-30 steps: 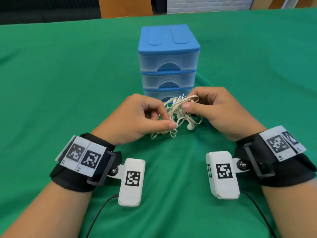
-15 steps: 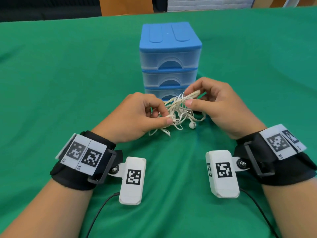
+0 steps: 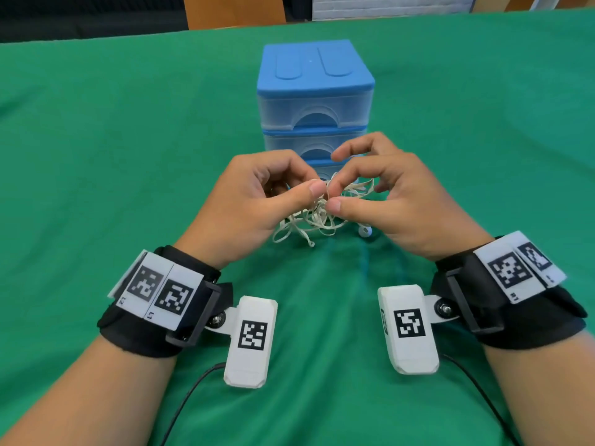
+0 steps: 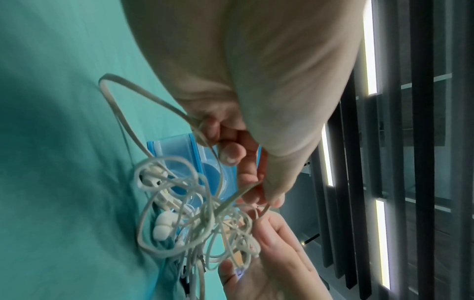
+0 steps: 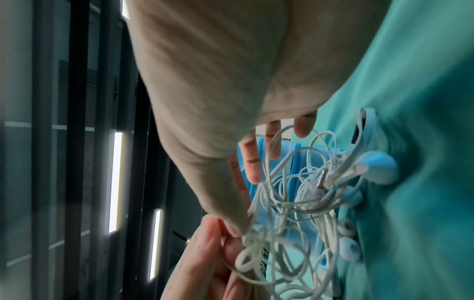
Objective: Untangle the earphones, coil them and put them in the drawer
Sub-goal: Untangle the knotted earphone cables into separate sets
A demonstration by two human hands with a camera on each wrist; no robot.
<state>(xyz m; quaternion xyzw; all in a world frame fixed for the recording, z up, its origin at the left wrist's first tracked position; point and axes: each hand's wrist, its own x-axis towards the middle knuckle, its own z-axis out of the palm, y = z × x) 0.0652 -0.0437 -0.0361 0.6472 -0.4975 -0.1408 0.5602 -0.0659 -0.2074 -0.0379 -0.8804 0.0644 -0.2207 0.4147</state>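
Observation:
A knotted bunch of white earphones [image 3: 317,214] hangs between both hands just above the green table, in front of the blue drawer unit [image 3: 315,94]. My left hand [image 3: 302,193] pinches cable strands [image 4: 231,200] with thumb and forefinger, its other fingers curled. My right hand [image 3: 331,196] pinches the cable [image 5: 250,233] at the top of the knot between thumb and forefinger, its other fingers spread. One earbud [image 3: 364,231] dangles near the cloth; the right wrist view shows earbuds [image 5: 377,167] and the jack plug [image 5: 322,178] in the tangle. All three drawers look closed.
The green cloth [image 3: 128,156] covers the whole table. The three-drawer unit stands directly behind the hands, its lowest drawer [image 3: 325,170] partly hidden by them. Black cables [image 3: 190,397] run from the wrist cameras toward me. An orange-brown chair back [image 3: 235,9] stands beyond the far edge.
Both hands have lifted the tangle slightly and drawn closer, fingertips now meeting at its top. The right hand's outer fingers have spread away from the cable.

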